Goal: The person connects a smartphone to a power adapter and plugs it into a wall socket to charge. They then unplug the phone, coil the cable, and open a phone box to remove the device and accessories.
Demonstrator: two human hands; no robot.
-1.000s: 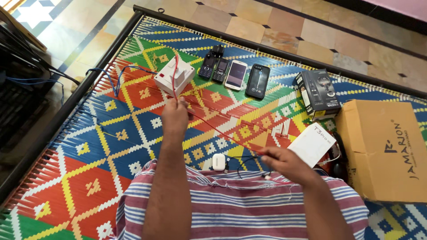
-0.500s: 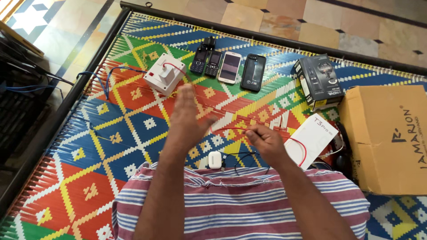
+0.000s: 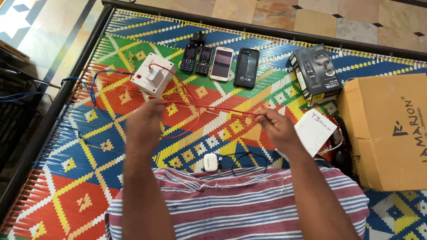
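My left hand [image 3: 144, 123] and my right hand [image 3: 278, 126] are both closed on a thin red cable [image 3: 209, 108], which is doubled between them over a colourful woven mat. The cable runs up to a white plug in a white socket box [image 3: 152, 80] at the mat's far left. A loop of the cable hangs below my left hand. Beyond the cable, a row of phones lies side by side: two small dark keypad phones [image 3: 196, 59], a white smartphone [image 3: 222, 64] and a black smartphone [image 3: 246, 67].
A white earbud case [image 3: 210, 162] and a black cable [image 3: 247, 161] lie near my lap. To the right are a white flat box [image 3: 316, 131], a black product box [image 3: 315, 73] and a large cardboard box [image 3: 390, 129]. Blue wires [image 3: 91, 82] trail off the mat's left frame.
My left hand, spread apart above the mat half a second ago, has closed on the red cable further left. My right hand has risen, so the cable now runs doubled between both hands.
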